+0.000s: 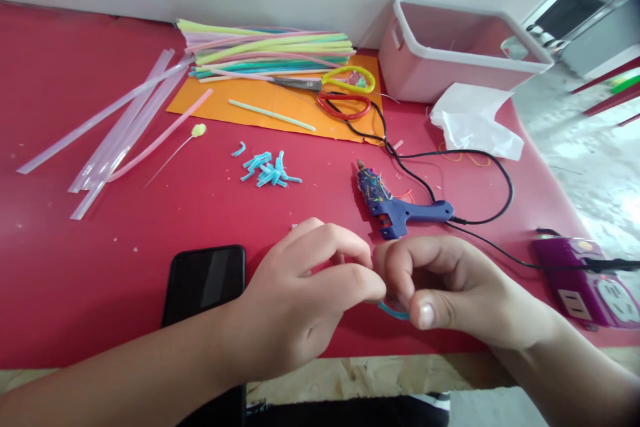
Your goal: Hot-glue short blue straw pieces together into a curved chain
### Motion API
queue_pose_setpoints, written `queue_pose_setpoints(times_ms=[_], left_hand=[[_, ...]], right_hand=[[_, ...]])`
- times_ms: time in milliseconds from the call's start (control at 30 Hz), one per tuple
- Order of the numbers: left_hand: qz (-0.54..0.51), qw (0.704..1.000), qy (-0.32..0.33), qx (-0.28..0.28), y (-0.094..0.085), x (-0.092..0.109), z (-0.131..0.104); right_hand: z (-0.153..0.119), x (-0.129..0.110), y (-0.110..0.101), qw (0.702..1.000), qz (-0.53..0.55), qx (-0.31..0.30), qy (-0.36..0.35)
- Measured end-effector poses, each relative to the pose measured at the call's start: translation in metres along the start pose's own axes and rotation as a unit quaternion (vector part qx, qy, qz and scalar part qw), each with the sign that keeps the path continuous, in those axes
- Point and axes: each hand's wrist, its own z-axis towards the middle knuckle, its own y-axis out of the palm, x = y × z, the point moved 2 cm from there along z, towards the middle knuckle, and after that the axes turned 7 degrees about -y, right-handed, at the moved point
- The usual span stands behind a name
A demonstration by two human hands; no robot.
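Note:
Between my two hands, near the table's front edge, a short blue pipe cleaner piece (394, 312) shows as a slightly curved strip. My right hand (440, 287) pinches one end of it between thumb and fingers. The fingertips of my left hand (320, 287) close on its other end, partly hidden behind the thumb and index finger. Beyond the hands lies a small pile of cut blue pipe cleaner pieces (271, 170). A blue hot glue gun (400, 207) rests just past my right hand, its nozzle pointing away to the left.
A black phone (205, 280) lies beside my left wrist. Glue sticks (127, 117), a wire with a yellow tip (199, 130), bundled pipe cleaners (270, 50) and scissors (345, 90) lie farther back. A pink bin (450, 47), white paper (475, 120) and purple power strip (585, 280) occupy the right.

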Motion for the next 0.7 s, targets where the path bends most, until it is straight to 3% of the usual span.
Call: queue_pose_setpoints(times_ms=[200, 433, 700], left_hand=[[-0.002, 1.000, 0.012, -0.004, 0.000, 0.002, 0.001], [-0.083, 0.996, -0.032, 0.003, -0.002, 0.006, 0.002], [-0.111, 0.993, -0.041, -0.016, 0.001, 0.004, 0.007]], right_hand=[[0.002, 0.001, 0.005, 0.997, 0.049, -0.044, 0.051], [0.001, 0.006, -0.003, 0.995, 0.094, 0.027, 0.013], [0.003, 0.011, -0.006, 0.997, 0.073, 0.022, 0.032]])
